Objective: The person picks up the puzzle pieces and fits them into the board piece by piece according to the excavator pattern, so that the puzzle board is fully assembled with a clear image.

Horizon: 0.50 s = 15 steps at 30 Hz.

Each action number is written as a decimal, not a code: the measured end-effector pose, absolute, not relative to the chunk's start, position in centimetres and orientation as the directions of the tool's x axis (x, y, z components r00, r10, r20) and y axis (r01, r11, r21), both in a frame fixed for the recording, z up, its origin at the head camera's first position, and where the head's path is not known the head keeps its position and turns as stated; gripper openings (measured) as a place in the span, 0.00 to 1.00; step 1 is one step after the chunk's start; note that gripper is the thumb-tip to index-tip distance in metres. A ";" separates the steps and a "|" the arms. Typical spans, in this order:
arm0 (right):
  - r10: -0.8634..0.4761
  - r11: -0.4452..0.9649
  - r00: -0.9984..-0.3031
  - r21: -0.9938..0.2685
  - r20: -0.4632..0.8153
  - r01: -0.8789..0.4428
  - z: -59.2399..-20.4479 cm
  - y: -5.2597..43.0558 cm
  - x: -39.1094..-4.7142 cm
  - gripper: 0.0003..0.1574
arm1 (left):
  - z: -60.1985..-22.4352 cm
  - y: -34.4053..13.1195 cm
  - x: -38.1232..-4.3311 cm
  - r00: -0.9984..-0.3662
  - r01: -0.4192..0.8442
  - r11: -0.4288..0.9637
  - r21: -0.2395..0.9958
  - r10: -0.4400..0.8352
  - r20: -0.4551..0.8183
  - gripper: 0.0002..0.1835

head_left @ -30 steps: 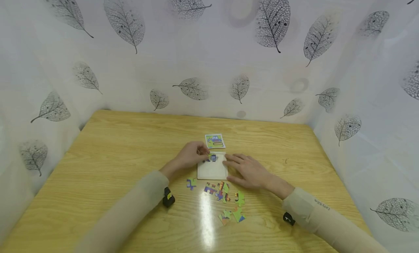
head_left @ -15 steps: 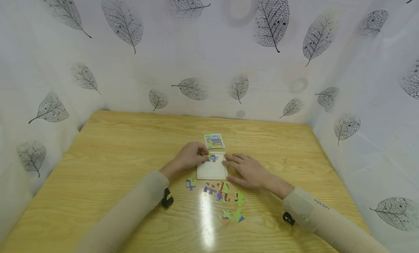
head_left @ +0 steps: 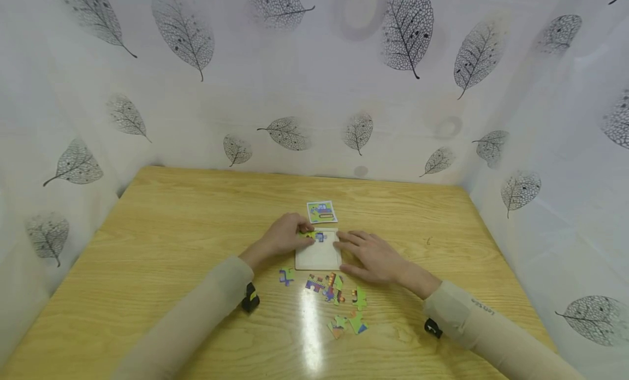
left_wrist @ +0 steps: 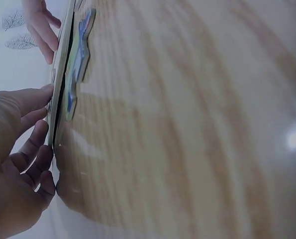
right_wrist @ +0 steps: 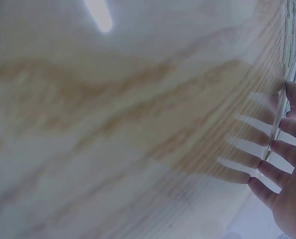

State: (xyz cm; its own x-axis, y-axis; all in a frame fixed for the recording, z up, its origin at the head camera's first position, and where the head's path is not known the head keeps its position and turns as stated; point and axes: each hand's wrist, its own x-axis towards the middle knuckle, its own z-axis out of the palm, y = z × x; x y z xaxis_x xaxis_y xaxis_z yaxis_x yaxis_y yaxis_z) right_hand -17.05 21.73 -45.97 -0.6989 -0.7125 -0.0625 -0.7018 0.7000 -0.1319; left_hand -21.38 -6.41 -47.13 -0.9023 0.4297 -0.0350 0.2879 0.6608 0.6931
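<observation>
A shallow square puzzle tray (head_left: 318, 255) lies on the table, with a blue-and-purple puzzle piece (head_left: 321, 237) in its upper part. My left hand (head_left: 287, 232) is at the tray's upper left corner, thumb and index finger about a green puzzle piece (head_left: 308, 235) that they partly hide. In the left wrist view, the fingers of the left hand (left_wrist: 26, 144) curl close along the tray's edge (left_wrist: 58, 94). My right hand (head_left: 373, 256) rests along the tray's right side, fingers spread. The right wrist view shows its fingertips (right_wrist: 261, 164) at that edge.
Behind the tray lies a picture card (head_left: 322, 211) of a blue vehicle. Several loose puzzle pieces (head_left: 335, 289) are scattered in front of it, and one more piece (head_left: 286, 276) lies to the left. A leaf-print curtain (head_left: 314, 85) surrounds the wooden table (head_left: 206, 205).
My left thumb and fingers have shifted slightly at the tray's corner, and more of the green puzzle piece now shows beside the blue one. My right hand has stayed in place.
</observation>
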 end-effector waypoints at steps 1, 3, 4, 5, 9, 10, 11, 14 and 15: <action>-0.712 0.701 -0.699 -0.132 -0.063 -0.701 -46.0 21.7 -17.1 0.39 | -47.1 -6.4 -21.4 -0.902 0.289 0.661 0.693 0.430 -0.034 0.15; -0.712 0.700 -0.699 -0.132 -0.063 -0.701 -46.0 21.7 -17.1 0.39 | -47.1 -6.4 -21.4 -0.901 0.294 0.662 0.690 0.432 -0.031 0.14; -0.712 0.701 -0.699 -0.133 -0.064 -0.701 -46.0 21.7 -17.1 0.39 | -47.1 -6.4 -21.4 -0.901 0.296 0.664 0.687 0.433 -0.030 0.14; -0.712 0.701 -0.699 -0.133 -0.065 -0.701 -46.0 21.7 -17.1 0.39 | -47.1 -6.4 -21.4 -0.901 0.297 0.666 0.684 0.432 -0.030 0.14; -0.716 0.697 -0.696 -0.135 -0.062 -0.705 -45.9 21.7 -17.0 0.39 | -46.9 -6.4 -21.2 -0.905 0.283 0.672 0.684 0.423 -0.041 0.14; -0.717 0.696 -0.695 -0.136 -0.061 -0.705 -45.9 21.7 -17.0 0.39 | -46.8 -6.5 -21.2 -0.906 0.279 0.673 0.685 0.420 -0.044 0.14; -0.718 0.694 -0.694 -0.137 -0.058 -0.706 -45.9 21.7 -17.0 0.39 | -46.8 -6.6 -21.1 -0.908 0.274 0.673 0.687 0.417 -0.046 0.13; -0.716 0.696 -0.696 -0.143 -0.057 -0.704 -45.9 21.7 -17.0 0.39 | -46.7 -6.8 -20.9 -0.911 0.266 0.671 0.692 0.411 -0.048 0.11; -0.714 0.697 -0.697 -0.143 -0.058 -0.702 -45.9 21.7 -17.0 0.39 | -46.7 -6.8 -20.9 -0.910 0.268 0.670 0.692 0.411 -0.046 0.11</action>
State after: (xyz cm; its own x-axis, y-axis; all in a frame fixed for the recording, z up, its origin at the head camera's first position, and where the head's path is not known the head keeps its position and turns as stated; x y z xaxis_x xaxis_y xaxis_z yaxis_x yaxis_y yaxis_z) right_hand -17.00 21.67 -45.92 -0.6973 -0.7144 -0.0581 -0.7024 0.6972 -0.1432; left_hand -20.86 -6.83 -46.67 -0.9105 0.4111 -0.0455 0.2678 0.6699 0.6924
